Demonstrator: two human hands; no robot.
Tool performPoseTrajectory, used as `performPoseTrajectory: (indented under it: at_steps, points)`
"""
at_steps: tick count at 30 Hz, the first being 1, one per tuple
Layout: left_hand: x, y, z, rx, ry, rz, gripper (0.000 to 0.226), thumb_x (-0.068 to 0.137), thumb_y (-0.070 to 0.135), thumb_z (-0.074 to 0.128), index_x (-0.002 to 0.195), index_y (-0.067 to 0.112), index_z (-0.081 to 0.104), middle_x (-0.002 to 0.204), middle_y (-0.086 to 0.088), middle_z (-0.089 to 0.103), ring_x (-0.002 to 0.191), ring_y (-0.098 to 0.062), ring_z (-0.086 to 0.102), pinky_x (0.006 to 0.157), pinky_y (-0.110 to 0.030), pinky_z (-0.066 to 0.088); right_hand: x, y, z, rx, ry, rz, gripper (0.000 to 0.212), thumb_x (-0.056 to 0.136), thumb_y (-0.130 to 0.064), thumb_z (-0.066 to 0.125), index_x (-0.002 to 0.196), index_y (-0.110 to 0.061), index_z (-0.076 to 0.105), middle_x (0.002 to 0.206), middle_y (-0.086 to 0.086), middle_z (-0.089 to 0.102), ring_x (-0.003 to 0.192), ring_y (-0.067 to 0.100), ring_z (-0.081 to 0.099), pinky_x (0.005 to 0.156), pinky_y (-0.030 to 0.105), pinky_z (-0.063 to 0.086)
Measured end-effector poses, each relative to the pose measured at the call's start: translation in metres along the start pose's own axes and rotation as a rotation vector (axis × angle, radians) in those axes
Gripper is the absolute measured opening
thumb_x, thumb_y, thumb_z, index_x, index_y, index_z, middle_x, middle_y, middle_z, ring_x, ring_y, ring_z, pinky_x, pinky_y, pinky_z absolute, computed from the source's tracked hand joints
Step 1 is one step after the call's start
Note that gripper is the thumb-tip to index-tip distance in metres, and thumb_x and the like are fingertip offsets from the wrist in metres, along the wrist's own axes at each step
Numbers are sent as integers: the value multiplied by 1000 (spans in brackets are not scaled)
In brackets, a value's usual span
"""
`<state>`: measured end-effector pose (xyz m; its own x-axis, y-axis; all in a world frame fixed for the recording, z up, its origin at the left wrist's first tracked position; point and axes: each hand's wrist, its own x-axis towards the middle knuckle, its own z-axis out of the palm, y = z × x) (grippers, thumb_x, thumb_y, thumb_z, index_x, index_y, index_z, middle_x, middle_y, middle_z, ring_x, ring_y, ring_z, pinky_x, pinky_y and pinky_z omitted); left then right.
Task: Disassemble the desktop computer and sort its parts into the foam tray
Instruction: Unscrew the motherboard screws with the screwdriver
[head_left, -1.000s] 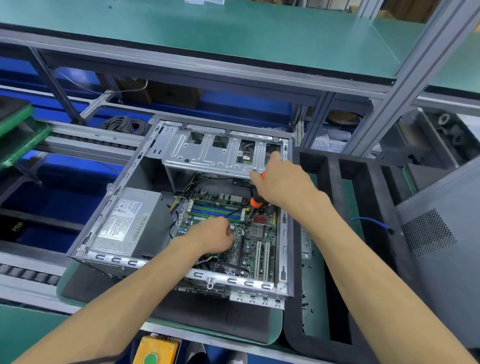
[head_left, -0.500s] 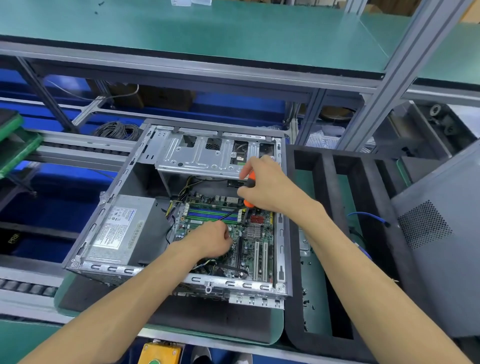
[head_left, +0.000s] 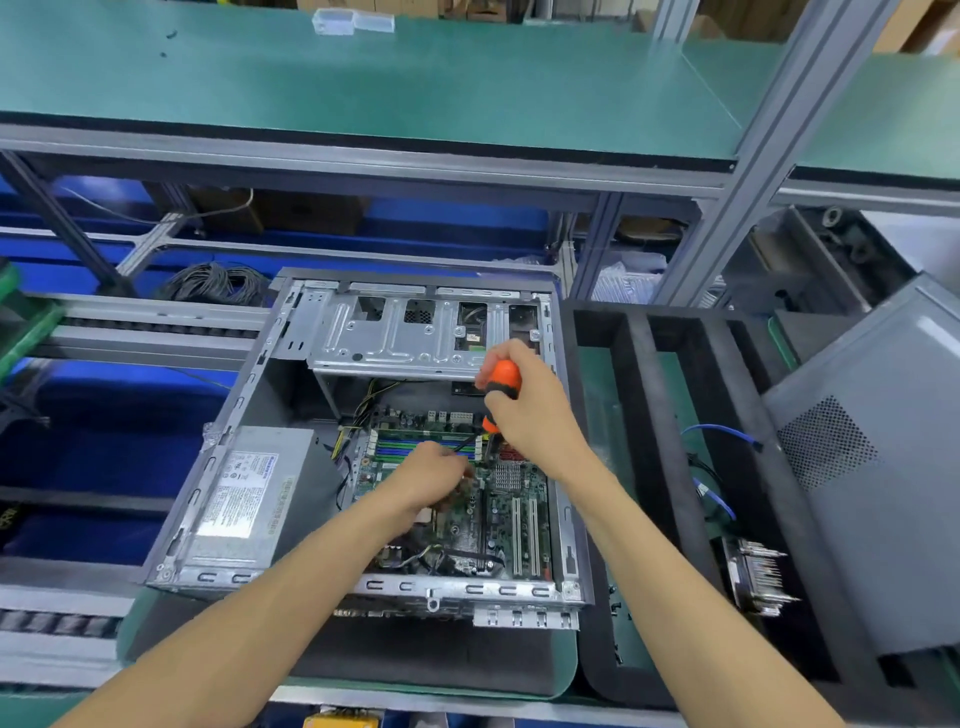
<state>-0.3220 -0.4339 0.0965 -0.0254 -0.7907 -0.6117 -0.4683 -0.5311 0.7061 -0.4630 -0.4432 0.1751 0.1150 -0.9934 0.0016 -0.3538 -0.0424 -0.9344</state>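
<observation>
- Right hand (head_left: 530, 410) grips orange screwdriver (head_left: 500, 385), tip angled down onto motherboard (head_left: 498, 499).
- Left hand (head_left: 431, 475) curled, fingertips on motherboard; what it pinches: can't tell.
- Computer case (head_left: 363, 447) lies open on worktop (head_left: 563, 660); power supply (head_left: 249, 493) left of motherboard.
- Foam tray (head_left: 639, 395) just right of case, blue cable (head_left: 719, 434) inside.

The case (head_left: 171, 519) is set left of the foam tray (head_left: 644, 415); the power supply (head_left: 249, 493) is seated left of the motherboard (head_left: 498, 509) inside.

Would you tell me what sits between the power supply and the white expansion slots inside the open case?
In the head view, the left hand rests on the motherboard between the power supply and the white expansion slots.
</observation>
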Motion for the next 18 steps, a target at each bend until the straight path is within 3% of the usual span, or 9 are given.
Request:
performPoseTrajectory:
  at_steps: [3, 10, 15, 18]
  points:
    - [0, 5, -3, -291, -32, -109, 26, 98, 1, 41, 88, -2, 64, 60, -7, 61, 49, -16, 52, 42, -23, 42, -2, 0, 1, 29, 42, 8, 37, 85, 16, 41, 94, -18, 54, 85, -6, 55, 70, 17, 51, 65, 48, 52]
    - [2, 3, -3, -356, -29, -161, 26, 100, 1, 37, 91, -5, 62, 75, -16, 64, 57, -21, 57, 50, -28, 53, -3, -13, -7, 21, 105, 6, 39, 85, 14, 41, 93, -22, 54, 84, -7, 59, 65, 2, 50, 62, 41, 52]
    - [6, 11, -4, -552, -111, -256, 33, 106, 14, 36, 109, -10, 59, 107, -28, 63, 92, -36, 64, 70, -39, 55, -12, -29, -15, 98, 177, -41, 39, 82, 13, 41, 88, -23, 55, 86, 1, 62, 65, 4, 53, 59, 45, 56]
    - [4, 18, -5, -783, -229, -285, 41, 107, 20, 34, 109, -12, 61, 110, -28, 63, 100, -37, 62, 82, -43, 52, -13, -35, -20, 164, 203, -62, 37, 80, 12, 42, 89, -21, 56, 85, 3, 66, 70, 3, 58, 59, 22, 55]
